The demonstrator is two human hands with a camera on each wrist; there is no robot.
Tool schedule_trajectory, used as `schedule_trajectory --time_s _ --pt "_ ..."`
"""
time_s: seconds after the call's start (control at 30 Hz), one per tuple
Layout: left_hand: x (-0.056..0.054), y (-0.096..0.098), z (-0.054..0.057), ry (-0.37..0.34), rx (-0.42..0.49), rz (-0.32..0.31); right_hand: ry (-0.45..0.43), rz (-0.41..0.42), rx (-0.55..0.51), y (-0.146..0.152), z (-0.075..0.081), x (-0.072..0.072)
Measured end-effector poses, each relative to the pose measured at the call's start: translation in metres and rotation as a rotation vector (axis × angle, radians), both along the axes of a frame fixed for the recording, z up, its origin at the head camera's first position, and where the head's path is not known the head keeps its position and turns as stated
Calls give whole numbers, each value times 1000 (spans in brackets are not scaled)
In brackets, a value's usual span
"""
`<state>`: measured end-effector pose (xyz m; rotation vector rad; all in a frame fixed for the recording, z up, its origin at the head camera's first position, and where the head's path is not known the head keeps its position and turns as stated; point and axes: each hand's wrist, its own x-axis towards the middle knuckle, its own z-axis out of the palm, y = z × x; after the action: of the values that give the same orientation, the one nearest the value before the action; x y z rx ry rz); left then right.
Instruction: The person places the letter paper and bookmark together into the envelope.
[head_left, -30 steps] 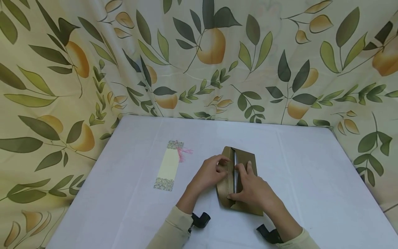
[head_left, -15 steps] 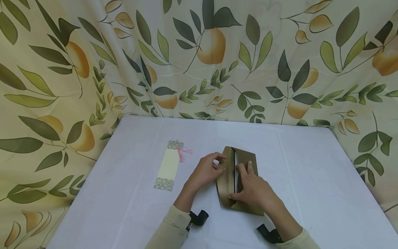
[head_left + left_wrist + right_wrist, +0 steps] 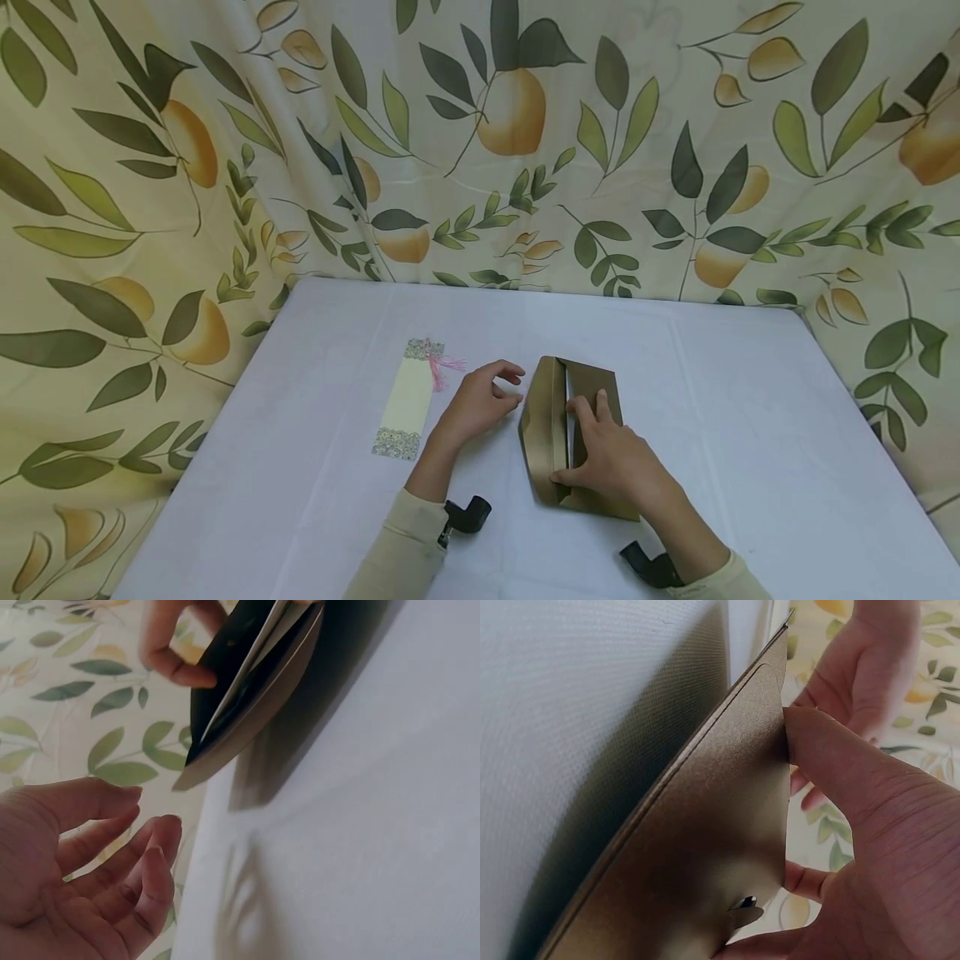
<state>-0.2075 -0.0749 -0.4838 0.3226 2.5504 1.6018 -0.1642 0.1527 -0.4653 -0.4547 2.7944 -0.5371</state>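
Checking your hands against the brown envelope (image 3: 558, 425), landmark for everything below. It lies on the white cloth (image 3: 750, 417) with its pointed flap unfolded toward your left and its mouth gaping along the fold. Pale edge inside the mouth, looks like a sheet (image 3: 244, 675); left wrist view shows it running along the dark interior.

Your right hand (image 3: 611, 450) is clamped on the envelope: it reaches across from the envelope's right side, fingers bent over the mouth's rim, thumb at the near end of the same rim. Right wrist view has the thumb (image 3: 825, 746) pressed to the envelope's edge.

Your left hand (image 3: 480, 404) is just left of the envelope, clear of the flap, holding nothing. Its thumb and fingers are apart and loosely curved; left wrist view shows the gap between fingertips and envelope.

Farther left of the envelope, past your left hand: a cream bookmark (image 3: 405, 400), flat, patterned band at each end. Its pink tassel (image 3: 444, 367) spills off the far end toward the envelope.

Nearer you than the envelope: your beige left sleeve (image 3: 401, 537) and a black wrist mount (image 3: 468, 515) to its left, a second black mount (image 3: 651, 565) to its right. Beyond the envelope, past the table's far edge, hangs a curtain (image 3: 480, 208) printed with leaves and orange fruit.
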Motion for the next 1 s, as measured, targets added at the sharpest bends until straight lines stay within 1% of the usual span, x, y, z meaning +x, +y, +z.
schedule_trajectory --time_s 0.13,0.3,0.4,0.57,0.67,0.83,1.0 --pt "-2 -6 1 -15 11 -4 4 -4 8 1 1 0" --pt "-4 -13 0 -13 16 -14 -4 -6 13 1 2 1" --pt "-5 -21 -2 -13 25 0 -19 -2 3 0 2 2" --pt "-7 -32 -2 -16 48 21 -23 -5 11 0 2 3" --pt "-8 -40 -3 -15 50 45 -23 -1 6 0 3 3" --pt "-9 -53 -3 -35 55 88 -22 10 -12 -1 5 4" --pt "-11 -62 -5 -52 67 110 -21 9 -6 -1 5 4"
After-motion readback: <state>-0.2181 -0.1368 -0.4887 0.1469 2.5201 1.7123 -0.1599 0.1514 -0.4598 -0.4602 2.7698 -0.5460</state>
